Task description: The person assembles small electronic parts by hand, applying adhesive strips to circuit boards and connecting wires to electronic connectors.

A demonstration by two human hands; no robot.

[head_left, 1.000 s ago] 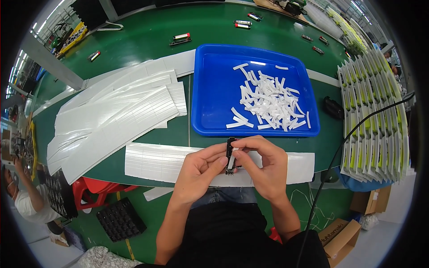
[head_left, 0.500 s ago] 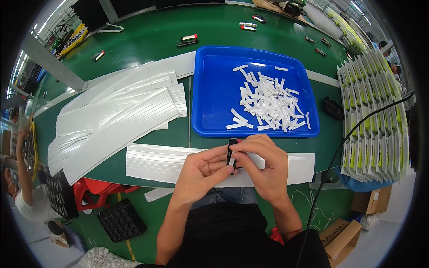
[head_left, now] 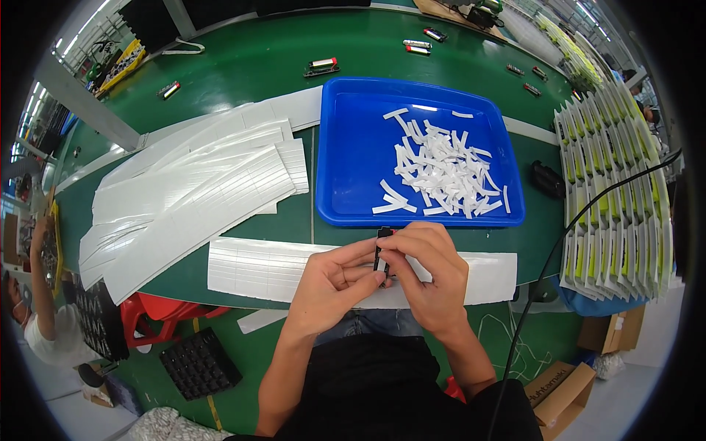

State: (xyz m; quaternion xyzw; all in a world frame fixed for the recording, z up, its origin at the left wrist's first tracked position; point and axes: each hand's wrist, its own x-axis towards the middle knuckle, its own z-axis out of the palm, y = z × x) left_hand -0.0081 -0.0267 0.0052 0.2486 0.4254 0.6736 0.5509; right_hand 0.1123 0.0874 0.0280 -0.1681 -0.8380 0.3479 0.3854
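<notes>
A small, narrow black part (head_left: 384, 234) with a white strip along it stands between my hands, just in front of the blue tray (head_left: 353, 209). My left hand (head_left: 329, 283) is closed round its lower portion, with thumb and fingers on either side. The thumb and fingertips of my right hand (head_left: 435, 272) pinch it from the other side and hide much of it. Beneath both hands lies a white sheet of strips (head_left: 254, 268) at the table's near edge. Many loose white strips (head_left: 445, 173) are heaped in the tray.
Overlapping white sheets (head_left: 184, 195) cover the left of the table. Beyond, a green belt (head_left: 257, 66) carries small black parts with cylinders (head_left: 321, 66). White-and-yellow pockets (head_left: 610, 198) stand at right, crossed by a black cable (head_left: 526, 316). A co-worker's arm (head_left: 44, 290) shows far left.
The parts on the belt have shifted slightly to the right. My right hand has moved a little inward along the black part; my left hand stays put.
</notes>
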